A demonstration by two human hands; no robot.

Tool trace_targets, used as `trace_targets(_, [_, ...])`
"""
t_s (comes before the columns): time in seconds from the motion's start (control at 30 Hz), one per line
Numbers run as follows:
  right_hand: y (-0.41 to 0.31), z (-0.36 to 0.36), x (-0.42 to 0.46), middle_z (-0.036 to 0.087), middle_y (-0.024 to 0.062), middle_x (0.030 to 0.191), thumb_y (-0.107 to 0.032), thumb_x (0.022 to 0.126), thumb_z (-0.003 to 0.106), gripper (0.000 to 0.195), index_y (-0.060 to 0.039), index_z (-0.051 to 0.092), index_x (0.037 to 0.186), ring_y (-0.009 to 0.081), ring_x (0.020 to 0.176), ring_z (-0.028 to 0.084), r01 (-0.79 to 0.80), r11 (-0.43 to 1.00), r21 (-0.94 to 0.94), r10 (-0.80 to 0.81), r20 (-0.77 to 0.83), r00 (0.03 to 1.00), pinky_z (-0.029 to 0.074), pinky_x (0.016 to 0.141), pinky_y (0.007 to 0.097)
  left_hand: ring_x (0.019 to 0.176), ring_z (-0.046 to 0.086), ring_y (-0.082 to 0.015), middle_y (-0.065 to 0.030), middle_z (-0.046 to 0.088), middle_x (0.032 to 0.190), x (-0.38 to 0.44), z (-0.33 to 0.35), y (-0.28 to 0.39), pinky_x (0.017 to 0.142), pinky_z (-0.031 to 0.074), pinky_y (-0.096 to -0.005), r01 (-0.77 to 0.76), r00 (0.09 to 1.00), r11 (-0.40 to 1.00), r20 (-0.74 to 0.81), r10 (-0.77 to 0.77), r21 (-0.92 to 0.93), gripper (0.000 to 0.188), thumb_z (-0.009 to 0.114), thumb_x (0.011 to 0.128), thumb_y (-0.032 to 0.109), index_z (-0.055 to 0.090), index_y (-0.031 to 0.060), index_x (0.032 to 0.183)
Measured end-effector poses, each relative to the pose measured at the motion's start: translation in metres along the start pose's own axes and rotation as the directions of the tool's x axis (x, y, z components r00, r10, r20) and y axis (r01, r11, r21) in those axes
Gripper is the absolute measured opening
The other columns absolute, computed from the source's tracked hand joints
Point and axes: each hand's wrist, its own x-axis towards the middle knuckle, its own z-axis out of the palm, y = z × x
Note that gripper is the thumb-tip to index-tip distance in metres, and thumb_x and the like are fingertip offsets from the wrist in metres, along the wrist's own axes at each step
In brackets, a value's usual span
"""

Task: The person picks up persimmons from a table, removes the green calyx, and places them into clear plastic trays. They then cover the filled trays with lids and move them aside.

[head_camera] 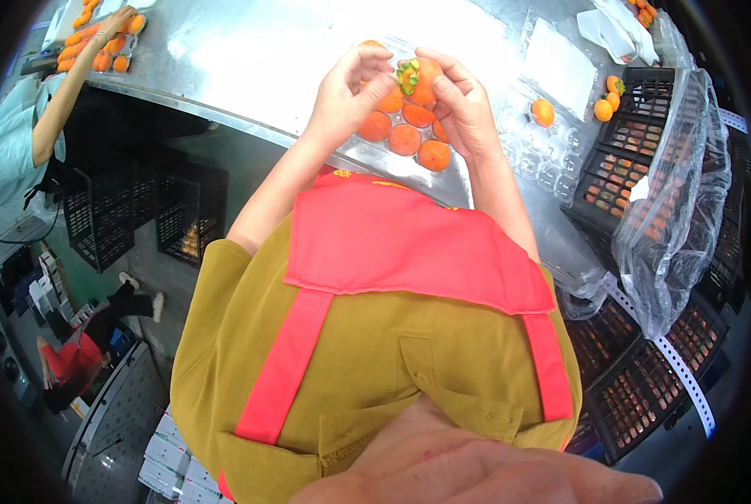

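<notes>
Near the top centre, my right hand holds an orange persimmon with its green calyx turned to the left. My left hand is beside that calyx, thumb and fingers bent close together; whether the fingertips touch it or pinch something small I cannot tell. Below both hands, a clear plastic tray of several persimmons rests on the metal table. The fruits in its front rows lie in round cups, and my hands hide part of the back rows.
Clear trays with one loose persimmon lie at right, beside a black crate partly under plastic film. A co-worker's arm reaches over packed fruit at upper left. Black crates stand below the table at left.
</notes>
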Motion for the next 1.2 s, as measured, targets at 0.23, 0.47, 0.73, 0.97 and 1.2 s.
trace_targets(0.23, [0.009,-0.002,0.0,0.062,0.0084,0.108,-0.039,0.095,0.055,0.045,-0.0026,0.054,0.121,0.0169,0.098,0.062,-0.086,0.996,0.028,0.088,-0.051,0.995,0.051,0.082,0.0306,0.113,0.055,-0.02,-0.0069,0.057,0.121,-0.002,0.012,0.027,0.091,0.047,-0.033,-0.4,0.915,0.823,0.126,0.383,0.404,0.055,0.074,0.076,0.009,0.055,0.0111,0.127])
trace_targets(0.47, [0.003,-0.007,-0.004,0.062,0.0137,0.113,-0.042,0.1,0.041,0.054,0.0015,0.049,0.13,0.0234,0.095,0.065,-0.151,0.948,-0.28,0.123,-0.115,0.986,0.053,0.084,0.0339,0.114,0.055,-0.0208,-0.0063,0.057,0.122,-0.004,0.012,0.032,0.096,0.045,-0.0346,-0.273,0.957,0.928,0.169,0.235,0.254,0.056,0.074,0.075,0.01,0.055,0.0117,0.127])
trace_targets(0.73, [-0.001,-0.004,-0.007,0.059,0.0095,0.118,-0.032,0.095,0.055,0.045,-0.0042,0.054,0.13,0.0166,0.103,0.061,-0.052,0.985,-0.163,0.049,-0.02,0.999,0.053,0.08,0.0287,0.114,0.054,-0.0238,-0.0089,0.054,0.123,-0.003,0.016,0.021,0.098,0.046,-0.0363,-0.364,0.931,0.859,0.104,0.35,0.36,0.068,0.075,0.072,0.005,0.047,0.0118,0.134])
trace_targets(0.97, [0.002,-0.006,-0.008,0.058,0.0105,0.121,-0.028,0.095,0.054,0.043,-0.0035,0.052,0.131,0.0188,0.106,0.06,-0.036,0.997,-0.075,0.036,-0.003,0.999,0.052,0.086,0.0318,0.115,0.053,-0.0242,-0.0105,0.052,0.125,-0.001,0.012,0.019,0.097,0.046,-0.0355,-0.409,0.912,0.808,0.164,0.376,0.425,0.067,0.075,0.072,0.004,0.048,0.0113,0.133])
trace_targets(1.2, [0.002,-0.009,-0.008,0.059,0.0119,0.119,-0.032,0.099,0.045,0.046,-0.0007,0.048,0.132,0.0202,0.103,0.062,-0.066,0.997,-0.048,0.068,0.058,0.996,0.052,0.086,0.0326,0.115,0.055,-0.0237,-0.0101,0.053,0.124,-0.003,0.015,0.02,0.097,0.046,-0.0356,-0.345,0.938,0.857,0.127,0.321,0.383,0.068,0.076,0.074,0.008,0.046,0.0107,0.135])
